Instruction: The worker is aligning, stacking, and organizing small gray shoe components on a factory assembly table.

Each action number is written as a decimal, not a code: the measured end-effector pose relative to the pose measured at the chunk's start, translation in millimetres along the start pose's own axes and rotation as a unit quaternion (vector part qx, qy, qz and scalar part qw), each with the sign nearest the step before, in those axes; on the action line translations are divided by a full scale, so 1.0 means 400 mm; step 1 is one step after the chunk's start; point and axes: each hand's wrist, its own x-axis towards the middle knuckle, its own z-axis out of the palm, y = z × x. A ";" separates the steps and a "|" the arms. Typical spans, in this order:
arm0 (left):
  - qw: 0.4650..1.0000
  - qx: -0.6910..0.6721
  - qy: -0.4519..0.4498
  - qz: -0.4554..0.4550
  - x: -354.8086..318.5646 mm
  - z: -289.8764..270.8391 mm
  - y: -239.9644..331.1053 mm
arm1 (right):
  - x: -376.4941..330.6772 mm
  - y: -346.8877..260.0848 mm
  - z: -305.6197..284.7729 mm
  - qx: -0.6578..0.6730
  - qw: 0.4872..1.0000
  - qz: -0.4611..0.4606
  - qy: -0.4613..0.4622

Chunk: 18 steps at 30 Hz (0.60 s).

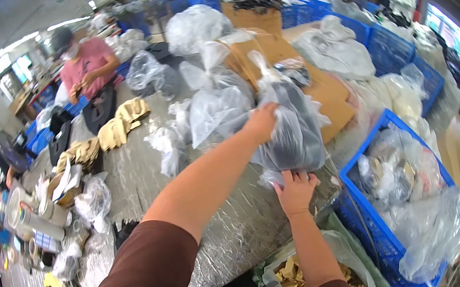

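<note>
A clear plastic bag with dark contents stands at the table's right side, its top gathered into a twisted neck. From the left, my left hand grips the bag's upper side, its fingertips partly hidden by the plastic. Lower down, my right hand holds the bag's bottom edge, fingers spread along the film. Just left of it sits another knotted bag with pale, cloudy contents. Brown cardboard lies behind and to the right of the held bag.
A blue crate of bagged parts stands close at my right. Below the table edge, a lined sack holds tan pieces. Tan gloves and cluttered containers lie left on the silvery table. A person in pink works across it.
</note>
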 end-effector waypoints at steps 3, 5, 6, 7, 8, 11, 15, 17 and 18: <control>0.993 0.101 -0.034 0.040 -0.046 0.000 -0.017 | -0.011 0.002 0.014 0.038 0.998 -0.007 -0.044; 0.999 -0.013 -0.019 0.028 -0.098 -0.037 -0.002 | -0.024 0.021 0.037 0.089 0.996 -0.015 -0.025; 1.000 -0.008 -0.012 0.006 -0.128 -0.084 0.009 | -0.027 0.034 0.049 0.103 0.995 -0.007 0.005; 1.000 0.007 -0.017 -0.011 -0.169 -0.146 0.029 | -0.030 0.042 0.062 0.123 0.992 0.002 0.028; 0.999 0.020 -0.027 -0.030 -0.218 -0.200 0.046 | -0.035 0.045 0.060 0.122 0.992 0.018 0.037; 0.997 0.026 -0.005 -0.067 -0.388 -0.371 0.025 | -0.016 0.056 0.038 0.127 0.989 0.060 0.037; 0.974 0.030 -0.009 -0.224 -0.688 -0.555 0.044 | 0.006 0.030 -0.012 -0.042 0.997 0.051 -0.031; 0.943 0.087 -0.016 -0.320 -0.852 -0.592 0.067 | 0.002 0.018 -0.002 -0.063 0.997 0.030 -0.017; 0.936 0.118 -0.011 -0.331 -0.936 -0.592 0.079 | -0.006 0.028 -0.001 -0.056 0.997 0.034 -0.033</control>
